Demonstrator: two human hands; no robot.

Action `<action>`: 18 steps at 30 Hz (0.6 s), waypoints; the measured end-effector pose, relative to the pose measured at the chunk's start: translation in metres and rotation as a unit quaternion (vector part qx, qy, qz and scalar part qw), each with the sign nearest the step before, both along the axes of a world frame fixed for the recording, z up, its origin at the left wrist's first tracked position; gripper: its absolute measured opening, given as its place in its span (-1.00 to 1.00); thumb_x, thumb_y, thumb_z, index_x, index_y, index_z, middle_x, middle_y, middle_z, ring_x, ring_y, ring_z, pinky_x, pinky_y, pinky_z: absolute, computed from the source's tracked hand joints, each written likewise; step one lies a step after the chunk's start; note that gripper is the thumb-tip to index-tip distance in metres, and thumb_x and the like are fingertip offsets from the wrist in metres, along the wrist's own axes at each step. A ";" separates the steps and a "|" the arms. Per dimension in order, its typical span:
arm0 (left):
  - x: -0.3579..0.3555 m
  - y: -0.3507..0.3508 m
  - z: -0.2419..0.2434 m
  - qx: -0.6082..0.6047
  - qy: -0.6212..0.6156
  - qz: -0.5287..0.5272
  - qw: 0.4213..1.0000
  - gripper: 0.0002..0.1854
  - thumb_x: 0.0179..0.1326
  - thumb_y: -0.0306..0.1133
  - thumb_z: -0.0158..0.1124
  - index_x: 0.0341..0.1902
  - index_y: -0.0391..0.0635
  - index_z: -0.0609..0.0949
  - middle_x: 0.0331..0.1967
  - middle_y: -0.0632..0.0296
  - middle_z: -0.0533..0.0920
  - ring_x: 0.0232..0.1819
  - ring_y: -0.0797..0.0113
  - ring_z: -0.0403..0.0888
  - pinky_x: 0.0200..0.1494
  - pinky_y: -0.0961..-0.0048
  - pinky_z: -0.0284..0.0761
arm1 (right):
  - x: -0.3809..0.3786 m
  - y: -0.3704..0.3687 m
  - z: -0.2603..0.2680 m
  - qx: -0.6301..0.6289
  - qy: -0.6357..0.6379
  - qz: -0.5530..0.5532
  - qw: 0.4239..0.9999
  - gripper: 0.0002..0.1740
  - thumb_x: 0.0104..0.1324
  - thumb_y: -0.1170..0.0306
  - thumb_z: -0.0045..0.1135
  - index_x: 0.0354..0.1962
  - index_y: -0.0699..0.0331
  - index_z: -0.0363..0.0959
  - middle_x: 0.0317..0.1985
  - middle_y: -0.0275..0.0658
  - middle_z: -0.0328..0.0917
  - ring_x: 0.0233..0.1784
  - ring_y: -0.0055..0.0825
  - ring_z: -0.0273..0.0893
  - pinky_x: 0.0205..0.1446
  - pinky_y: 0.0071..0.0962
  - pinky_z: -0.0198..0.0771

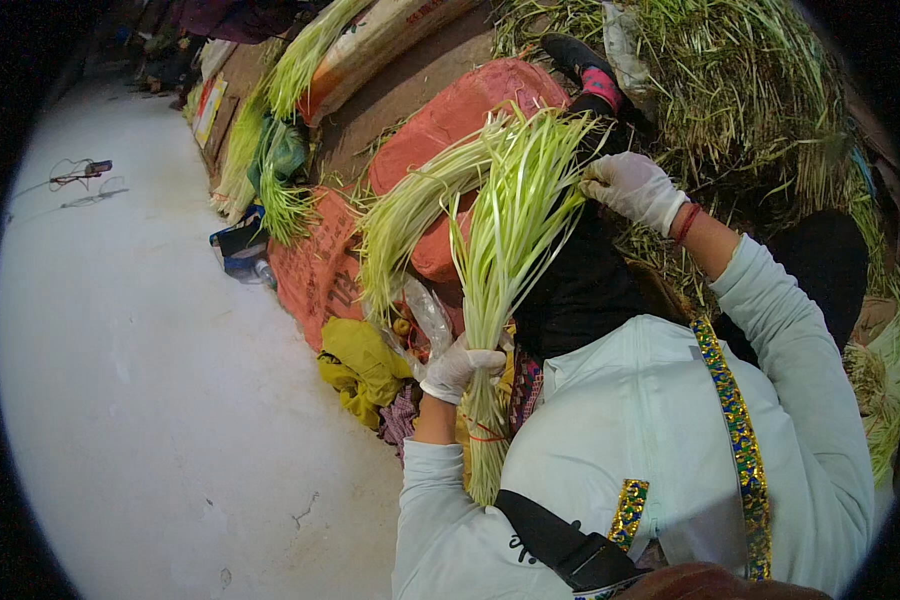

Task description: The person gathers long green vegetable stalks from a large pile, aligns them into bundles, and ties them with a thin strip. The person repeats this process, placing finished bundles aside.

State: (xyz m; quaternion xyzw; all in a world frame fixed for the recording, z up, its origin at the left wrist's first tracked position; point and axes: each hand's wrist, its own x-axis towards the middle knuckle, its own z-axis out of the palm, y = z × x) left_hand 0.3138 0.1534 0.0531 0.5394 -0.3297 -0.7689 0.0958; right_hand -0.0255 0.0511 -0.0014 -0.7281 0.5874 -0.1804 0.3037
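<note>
My left hand point(461, 369), in a white glove, is closed around the pale lower stems of a bunch of long yellow-green leafy stalks point(499, 247). A red band circles the bunch below that hand. My right hand point(634, 186), gloved too, has its fingers bent at the leaf tips on the bunch's upper right edge and seems to pinch some. Another bunch of pale stalks point(420, 202) lies to the left, over the pink-red sacks point(446, 124). A clear plastic bag point(429, 315) is beside my left hand.
A large heap of green stalks point(727, 97) lies at the upper right. More bunches point(240, 161) lie at the upper left, near a long white sack point(375, 52). A yellow-green cloth point(364, 367) is by my left arm, next to a white wall or floor surface point(195, 375).
</note>
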 end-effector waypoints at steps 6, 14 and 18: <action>-0.002 0.001 -0.001 0.001 0.021 0.014 1.000 -0.65 -0.15 -0.45 0.28 -0.18 -0.18 0.52 -0.49 0.30 0.51 -0.59 0.46 0.42 -0.50 0.52 0.38 | 0.011 -0.012 0.014 0.059 -0.073 0.019 0.995 -0.51 0.09 0.23 0.17 -0.01 0.18 0.43 -0.22 -0.01 0.55 -0.15 -0.10 0.49 -0.08 -0.35 0.37; -0.001 0.002 0.000 -0.002 0.010 0.004 1.000 -0.68 -0.13 -0.45 0.29 -0.21 -0.16 0.52 -0.47 0.29 0.52 -0.58 0.46 0.45 -0.50 0.54 0.39 | 0.015 -0.016 0.020 -0.009 0.013 0.062 0.998 -0.70 0.15 0.19 0.09 -0.33 0.27 0.51 -0.43 0.01 0.52 -0.30 -0.03 0.48 -0.23 -0.21 0.37; -0.002 -0.001 -0.012 -0.019 0.008 -0.039 0.999 -0.71 -0.10 -0.46 0.29 -0.22 -0.16 0.52 -0.43 0.29 0.53 -0.57 0.46 0.46 -0.51 0.52 0.40 | -0.001 -0.025 0.005 -0.064 0.097 0.077 0.990 -0.74 0.13 0.23 0.06 -0.51 0.27 0.50 -0.52 -0.03 0.50 -0.35 -0.05 0.50 -0.26 -0.18 0.39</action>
